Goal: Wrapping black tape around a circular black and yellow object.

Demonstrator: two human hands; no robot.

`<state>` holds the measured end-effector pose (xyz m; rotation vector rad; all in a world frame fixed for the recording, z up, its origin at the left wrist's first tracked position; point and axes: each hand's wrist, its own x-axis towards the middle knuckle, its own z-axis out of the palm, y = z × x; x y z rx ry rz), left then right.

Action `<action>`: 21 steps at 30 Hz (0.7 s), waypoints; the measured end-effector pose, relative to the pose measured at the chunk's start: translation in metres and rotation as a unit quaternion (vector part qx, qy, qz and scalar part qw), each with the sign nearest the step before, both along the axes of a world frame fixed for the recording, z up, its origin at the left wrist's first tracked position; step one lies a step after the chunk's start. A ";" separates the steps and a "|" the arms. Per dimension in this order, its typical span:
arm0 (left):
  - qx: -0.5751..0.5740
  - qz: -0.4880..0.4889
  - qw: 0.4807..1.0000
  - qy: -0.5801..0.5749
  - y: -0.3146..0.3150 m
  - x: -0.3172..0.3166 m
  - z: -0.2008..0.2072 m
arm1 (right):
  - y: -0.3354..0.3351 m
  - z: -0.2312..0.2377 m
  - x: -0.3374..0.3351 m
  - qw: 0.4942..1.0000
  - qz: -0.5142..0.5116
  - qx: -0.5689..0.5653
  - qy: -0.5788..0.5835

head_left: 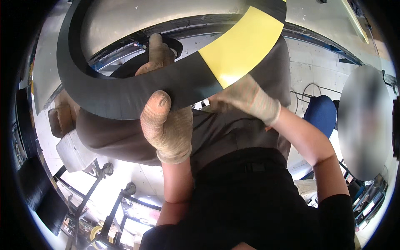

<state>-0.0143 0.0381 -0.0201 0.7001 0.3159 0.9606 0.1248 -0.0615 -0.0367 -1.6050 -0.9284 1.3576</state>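
Observation:
A large, flat curved band (121, 98), black with a yellow section (243, 46) toward its right end, is held over my lap and reaches above the bench's near edge. My left hand (173, 133), in a beige knitted glove, is closed around the black part. Its thumb lies along the near side, and its fingers show past the far edge. My right hand (252, 100), gloved the same way, is under the near edge of the yellow section. Motion blur and the band hide its fingers, so I cannot tell whether it grips.
A grey metal-topped bench (200, 6) runs across the far side. Wheeled metal frames (98, 175) stand at the lower left, near a brown box (60, 121). At the right are a dark blue rounded shape (321, 112) and a blurred oval patch (364, 125).

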 end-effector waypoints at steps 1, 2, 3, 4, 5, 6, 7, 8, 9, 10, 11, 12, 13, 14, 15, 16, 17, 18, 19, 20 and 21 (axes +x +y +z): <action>0.000 -0.003 1.000 0.010 0.000 -0.001 0.002 | 0.008 -0.018 0.015 0.953 0.024 0.208 -0.220; -0.001 0.000 1.000 0.014 -0.001 -0.004 0.004 | 0.018 -0.028 0.026 0.892 0.030 0.306 -0.332; -0.021 0.003 0.999 0.037 -0.004 -0.007 0.009 | 0.023 -0.029 0.033 0.880 0.034 0.328 -0.342; -0.042 0.005 0.997 0.059 -0.007 -0.010 0.012 | 0.025 -0.029 0.041 0.890 0.036 0.329 -0.313; -0.043 0.006 0.997 0.057 -0.007 -0.014 0.012 | 0.026 -0.030 0.047 0.907 0.031 0.324 -0.268; -0.081 -0.019 0.995 0.061 -0.006 -0.021 0.011 | 0.027 -0.032 0.049 0.923 0.022 0.320 -0.211; -0.120 -0.046 0.990 0.065 -0.006 -0.025 0.009 | 0.025 -0.036 0.051 0.936 0.008 0.320 -0.148; -0.122 -0.046 0.990 0.061 -0.008 -0.026 0.005 | 0.018 -0.038 0.052 0.944 -0.010 0.322 -0.069; -0.095 -0.058 0.994 0.001 -0.008 -0.029 0.002 | 0.013 -0.042 0.052 0.942 -0.031 0.333 0.032; -0.070 -0.073 0.993 -0.062 -0.009 -0.030 0.003 | 0.003 -0.044 0.056 0.929 -0.041 0.334 0.153; -0.070 -0.065 0.994 -0.059 -0.010 -0.036 0.004 | -0.024 -0.009 0.058 0.949 -0.076 0.224 0.209; -0.091 -0.062 0.992 -0.057 -0.012 -0.036 0.007 | -0.035 0.018 0.083 0.982 0.048 0.103 0.153; -0.110 -0.058 0.991 -0.053 -0.015 -0.036 0.010 | -0.040 0.024 0.099 0.930 0.171 0.154 0.288; -0.113 -0.057 0.990 -0.055 -0.023 -0.028 0.008 | -0.047 0.045 0.091 0.907 0.111 0.188 0.360; -0.152 -0.013 0.987 -0.046 -0.034 -0.022 0.010 | -0.036 0.062 0.086 0.906 0.086 0.268 0.316; -0.193 0.027 0.980 -0.041 -0.039 -0.020 0.011 | -0.015 0.119 0.054 0.947 -0.091 0.113 0.285; -0.191 0.020 0.980 -0.048 -0.039 -0.018 0.014 | 0.001 0.124 0.073 0.966 0.131 0.111 0.191; -0.204 -0.006 0.979 -0.014 -0.039 -0.016 0.009 | -0.005 0.134 0.042 0.988 -0.040 -0.025 0.148; -0.211 -0.025 0.977 0.027 -0.040 -0.017 0.009 | 0.012 0.150 0.027 0.981 -0.004 -0.139 0.137; -0.206 -0.035 0.978 0.023 -0.040 -0.011 0.010 | 0.015 0.148 0.024 0.982 -0.014 -0.133 0.132; -0.182 -0.032 0.983 0.016 -0.039 -0.008 0.012 | 0.022 0.142 0.023 0.980 0.011 -0.078 0.185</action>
